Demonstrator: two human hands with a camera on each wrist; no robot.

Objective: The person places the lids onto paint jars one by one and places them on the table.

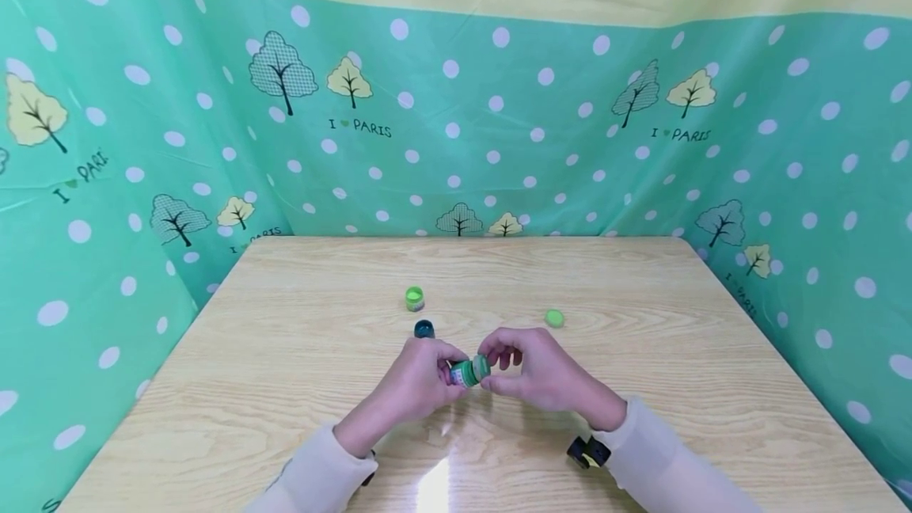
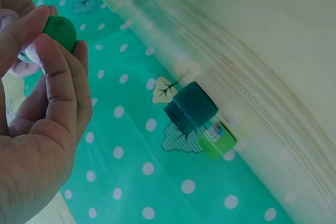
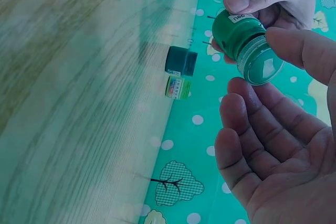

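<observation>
A small green paint jar is tipped over above the near middle of the table. My left hand grips its labelled body, thumb along the side. At the other end, my right hand has its thumb and fingertips on opposite edges of the clear-rimmed lid, pinching it; the other fingers lie loosely bent beneath. The lid sits at the jar's mouth, slightly askew in the right wrist view. Just beyond the left hand stands a dark teal jar with no lid on it.
Farther back stands an uncapped lime-green jar. A light green lid lies on the wooden table beyond the right hand. A dotted teal curtain hangs around the table's back and sides.
</observation>
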